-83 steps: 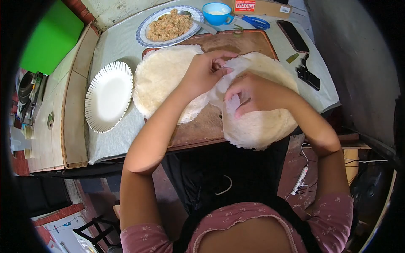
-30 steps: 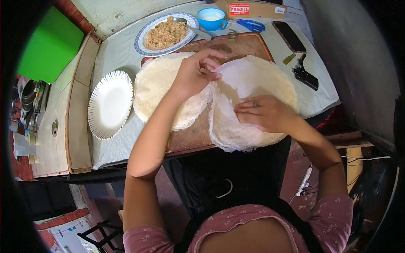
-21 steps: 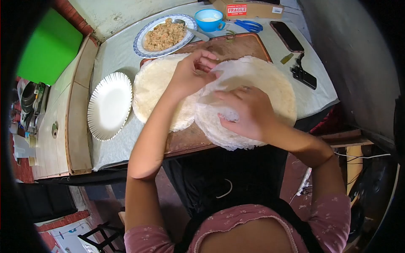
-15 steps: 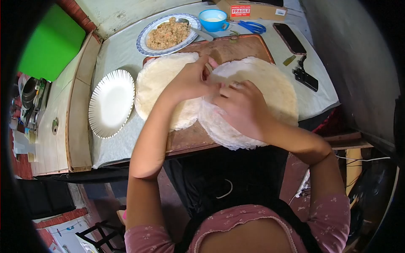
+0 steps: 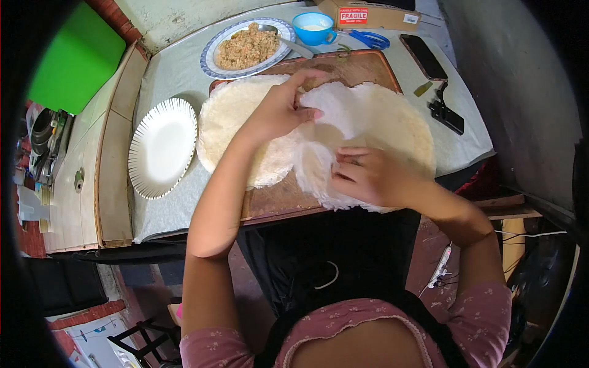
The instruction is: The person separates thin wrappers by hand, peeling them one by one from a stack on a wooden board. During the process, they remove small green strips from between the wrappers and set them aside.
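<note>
Two piles of thin, pale round spring roll wrappers lie side by side on a brown board [image 5: 279, 205]: a left pile [image 5: 236, 132] and a right pile [image 5: 405, 126]. A top wrapper [image 5: 334, 107] of the right pile is lifted and folded back at its left side. My left hand [image 5: 282, 110] is at that lifted edge, thumb against the sheet, fingers curved above it. Lower down, my right hand [image 5: 377, 178] pinches the wrapper's crumpled near part; its fingers are slightly blurred.
Behind the board stand a plate [image 5: 208, 58] of minced filling with a spoon [image 5: 297, 48], a blue cup [image 5: 313, 29], blue scissors [image 5: 371, 40] and a cardboard box [image 5: 392, 18]. A white paper plate [image 5: 162, 147] lies left; a phone [image 5: 423, 56] and a black device [image 5: 446, 116] lie right.
My hands have moved apart: the right one down and toward me, the left one slightly left. The wrapper's left edge is now raised and folded between them.
</note>
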`<state>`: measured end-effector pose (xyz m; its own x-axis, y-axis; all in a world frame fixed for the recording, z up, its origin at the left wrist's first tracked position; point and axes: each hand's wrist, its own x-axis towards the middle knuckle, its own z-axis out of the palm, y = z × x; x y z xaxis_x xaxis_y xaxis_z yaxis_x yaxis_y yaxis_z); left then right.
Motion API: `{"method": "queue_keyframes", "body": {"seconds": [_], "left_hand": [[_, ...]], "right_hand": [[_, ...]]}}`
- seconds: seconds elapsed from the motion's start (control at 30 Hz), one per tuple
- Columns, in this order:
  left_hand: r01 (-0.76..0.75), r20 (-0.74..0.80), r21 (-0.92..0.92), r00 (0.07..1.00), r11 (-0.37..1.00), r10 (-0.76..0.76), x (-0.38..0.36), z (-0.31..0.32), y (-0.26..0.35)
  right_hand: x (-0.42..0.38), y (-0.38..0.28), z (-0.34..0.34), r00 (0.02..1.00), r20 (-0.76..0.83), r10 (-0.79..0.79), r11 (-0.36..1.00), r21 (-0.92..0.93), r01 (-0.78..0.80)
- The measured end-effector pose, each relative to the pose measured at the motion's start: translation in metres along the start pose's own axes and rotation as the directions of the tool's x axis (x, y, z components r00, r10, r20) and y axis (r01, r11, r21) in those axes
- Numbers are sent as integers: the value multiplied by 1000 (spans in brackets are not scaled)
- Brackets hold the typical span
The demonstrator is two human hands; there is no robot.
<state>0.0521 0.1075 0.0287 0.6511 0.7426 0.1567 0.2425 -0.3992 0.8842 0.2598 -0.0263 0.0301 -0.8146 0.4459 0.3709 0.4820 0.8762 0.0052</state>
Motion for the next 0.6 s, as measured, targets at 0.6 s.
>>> {"method": "queue_keyframes", "body": {"seconds": [0.6], "left_hand": [[-128, 180, -47, 974, 991, 134, 0, 9, -7]], "right_hand": [[23, -2, -21, 858, 122, 499, 867, -92, -490]]}}
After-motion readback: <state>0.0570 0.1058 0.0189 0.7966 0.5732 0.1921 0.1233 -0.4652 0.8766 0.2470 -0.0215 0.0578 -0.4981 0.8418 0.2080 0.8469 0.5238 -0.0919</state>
